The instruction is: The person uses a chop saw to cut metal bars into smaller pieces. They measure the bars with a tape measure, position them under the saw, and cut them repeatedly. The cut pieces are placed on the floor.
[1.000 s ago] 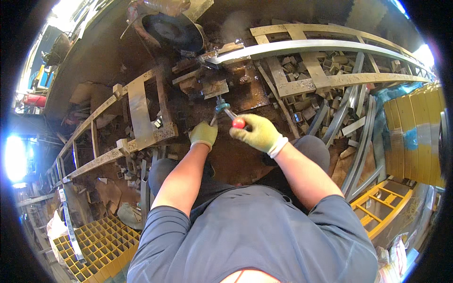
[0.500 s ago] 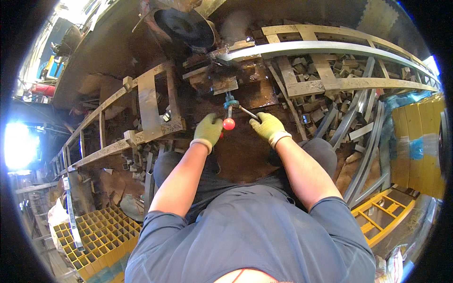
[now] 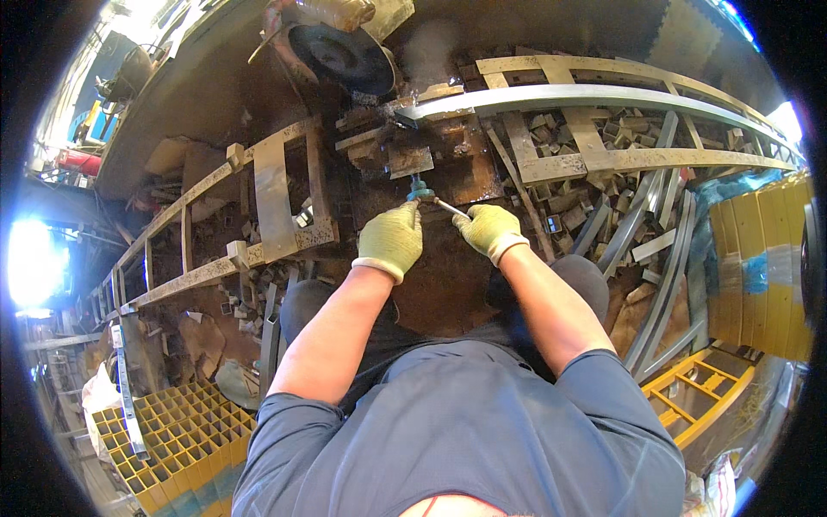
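Yellow-green work gloves cover both of my hands. My left hand [image 3: 390, 238] is closed over the near arm of a crank handle, at the green hub [image 3: 419, 191] of a clamp screw; the red ball knob is hidden from view. My right hand [image 3: 488, 229] is closed around the end of another metal arm [image 3: 450, 207] of the same crank. Beyond the hub, the screw meets a metal clamp plate [image 3: 410, 161]. A long silvery metal tube [image 3: 551, 94] lies across the clamp bed, its left end near a large dark cutting disc [image 3: 340, 57].
Ladder-like metal frames stand left [image 3: 274, 198] and right [image 3: 594, 159] of the clamp. Short tube offcuts [image 3: 564, 202] litter the floor. Long grey profiles [image 3: 668, 276] lie by my right knee. Bundled yellow tubes are stacked at right [image 3: 749, 267] and lower left [image 3: 177, 422].
My left hand has moved forward and right, from beside the red ball knob onto the crank, covering the knob. My right hand has shifted slightly left with its crank arm.
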A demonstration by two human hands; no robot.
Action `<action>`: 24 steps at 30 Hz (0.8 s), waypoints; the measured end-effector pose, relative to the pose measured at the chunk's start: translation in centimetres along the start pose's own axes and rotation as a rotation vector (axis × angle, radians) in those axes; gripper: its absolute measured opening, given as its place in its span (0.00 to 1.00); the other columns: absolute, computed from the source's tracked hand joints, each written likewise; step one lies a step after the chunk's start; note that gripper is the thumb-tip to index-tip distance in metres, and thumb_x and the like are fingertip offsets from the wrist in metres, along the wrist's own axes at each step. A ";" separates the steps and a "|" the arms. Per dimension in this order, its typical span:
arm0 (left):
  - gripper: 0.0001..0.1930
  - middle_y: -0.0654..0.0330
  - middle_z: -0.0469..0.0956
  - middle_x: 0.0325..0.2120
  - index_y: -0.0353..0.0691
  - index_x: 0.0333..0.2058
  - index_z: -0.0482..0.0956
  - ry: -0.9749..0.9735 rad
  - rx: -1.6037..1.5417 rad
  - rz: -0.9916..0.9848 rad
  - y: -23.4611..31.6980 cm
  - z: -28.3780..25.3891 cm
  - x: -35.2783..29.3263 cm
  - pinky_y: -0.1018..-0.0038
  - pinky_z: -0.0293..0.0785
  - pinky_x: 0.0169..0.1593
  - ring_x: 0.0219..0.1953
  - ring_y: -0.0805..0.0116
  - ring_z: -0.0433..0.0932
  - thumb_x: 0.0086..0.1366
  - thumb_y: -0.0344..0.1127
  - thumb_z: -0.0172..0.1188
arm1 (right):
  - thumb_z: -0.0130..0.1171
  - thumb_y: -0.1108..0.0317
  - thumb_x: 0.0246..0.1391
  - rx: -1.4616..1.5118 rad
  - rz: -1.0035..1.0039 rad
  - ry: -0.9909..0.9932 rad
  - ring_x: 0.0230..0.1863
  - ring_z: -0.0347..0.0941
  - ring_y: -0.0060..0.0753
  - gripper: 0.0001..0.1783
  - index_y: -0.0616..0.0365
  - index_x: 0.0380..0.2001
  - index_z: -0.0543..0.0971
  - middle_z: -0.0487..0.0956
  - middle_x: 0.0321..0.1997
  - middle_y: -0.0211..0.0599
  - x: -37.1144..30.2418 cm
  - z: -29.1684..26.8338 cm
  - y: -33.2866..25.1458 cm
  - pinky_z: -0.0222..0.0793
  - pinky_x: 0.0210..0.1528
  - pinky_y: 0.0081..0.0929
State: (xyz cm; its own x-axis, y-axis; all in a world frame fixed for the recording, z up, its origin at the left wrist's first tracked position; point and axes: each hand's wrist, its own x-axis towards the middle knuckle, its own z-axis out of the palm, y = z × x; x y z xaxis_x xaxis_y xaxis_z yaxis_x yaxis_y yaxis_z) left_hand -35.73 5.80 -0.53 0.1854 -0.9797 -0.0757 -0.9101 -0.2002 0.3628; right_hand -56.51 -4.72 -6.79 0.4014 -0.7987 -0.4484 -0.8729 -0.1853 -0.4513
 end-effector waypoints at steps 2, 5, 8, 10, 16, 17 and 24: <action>0.16 0.43 0.91 0.42 0.40 0.56 0.88 0.087 -0.110 0.048 -3.3 1.0 -0.8 0.48 0.87 0.47 0.43 0.41 0.92 0.82 0.42 0.57 | 0.58 0.34 0.74 -0.099 -0.055 0.023 0.54 0.89 0.60 0.32 0.52 0.47 0.93 0.92 0.49 0.52 -0.7 -1.8 -0.9 0.83 0.58 0.53; 0.21 0.45 0.92 0.45 0.37 0.63 0.87 -0.135 -0.699 -0.311 -8.3 3.6 -2.6 0.59 0.88 0.47 0.42 0.48 0.93 0.83 0.46 0.62 | 0.55 0.34 0.75 -0.109 -0.116 0.009 0.53 0.89 0.62 0.34 0.54 0.42 0.92 0.92 0.47 0.55 -2.9 -3.9 -4.4 0.83 0.57 0.54; 0.22 0.52 0.91 0.42 0.37 0.68 0.83 -0.148 -0.489 -0.273 -8.3 2.6 -1.8 0.63 0.86 0.53 0.38 0.63 0.89 0.86 0.45 0.60 | 0.54 0.25 0.74 0.155 -0.157 0.038 0.60 0.87 0.61 0.43 0.58 0.53 0.92 0.91 0.54 0.57 -3.5 -4.9 -3.6 0.81 0.64 0.49; 0.24 0.47 0.91 0.47 0.36 0.68 0.82 -0.107 -0.301 -0.211 -8.5 2.9 -2.6 0.60 0.85 0.57 0.45 0.55 0.90 0.85 0.46 0.60 | 0.60 0.23 0.71 0.407 -0.152 0.166 0.62 0.87 0.59 0.46 0.61 0.58 0.89 0.91 0.59 0.57 -3.5 -4.7 -2.3 0.80 0.66 0.46; 0.24 0.41 0.86 0.61 0.38 0.68 0.82 0.328 -0.163 0.195 -3.8 -1.2 -1.4 0.51 0.80 0.68 0.64 0.38 0.84 0.77 0.39 0.68 | 0.73 0.50 0.73 1.650 -0.024 0.434 0.47 0.88 0.35 0.23 0.55 0.58 0.86 0.91 0.51 0.38 5.5 -7.5 5.8 0.84 0.55 0.38; 0.24 0.42 0.86 0.60 0.37 0.66 0.83 0.374 -0.154 0.265 -3.0 -2.1 -0.6 0.51 0.81 0.67 0.63 0.39 0.84 0.76 0.38 0.69 | 0.72 0.51 0.74 1.761 0.046 0.475 0.47 0.88 0.36 0.22 0.55 0.59 0.86 0.91 0.51 0.38 6.9 -8.4 6.4 0.84 0.56 0.39; 0.22 0.43 0.84 0.63 0.34 0.62 0.85 0.432 -0.098 0.515 2.8 -4.2 10.1 0.51 0.78 0.72 0.66 0.40 0.83 0.72 0.37 0.71 | 0.65 0.50 0.79 2.093 -0.025 0.469 0.91 0.53 0.59 0.47 0.61 0.87 0.57 0.55 0.93 0.51 12.8 -10.1 7.6 0.61 0.87 0.58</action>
State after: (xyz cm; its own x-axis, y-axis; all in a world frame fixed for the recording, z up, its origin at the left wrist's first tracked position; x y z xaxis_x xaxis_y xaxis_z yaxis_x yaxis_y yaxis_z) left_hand -34.86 -4.68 3.59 -0.1127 -0.8587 0.4999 -0.8881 0.3127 0.3368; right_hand -60.83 -22.11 -8.13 0.0368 -0.9141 -0.4039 0.7720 0.2827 -0.5693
